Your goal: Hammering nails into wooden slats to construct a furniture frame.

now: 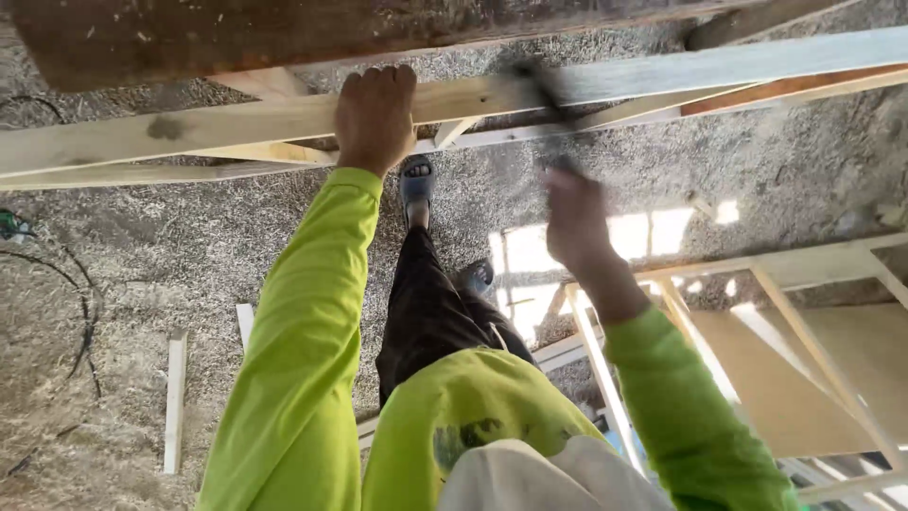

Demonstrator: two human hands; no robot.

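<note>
wooden batten (236, 118) is gripped by left hand (375, 114); blurred right hand (575, 220) swings a dark tool (539, 90), grip unclear; fingers (378, 80) could be struck if it drifts.

Showing pale, matt, raw-sawn wood on the long batten (236, 118) under the left hand (375, 114), with a dark smudge staining it. Looking rougher and darker on the heavy brown beam (189, 38) above, flecked with dust. Appearing coarse and gritty across the grey, sawdust-strewn floor (170, 255). Reading as smooth, bright neon-yellow cloth on the sleeves (303, 331). Blurring into something dark in the right hand (577, 222), material impossible to tell. Seeming flat, matt tan on the board panel (804, 378).
</note>
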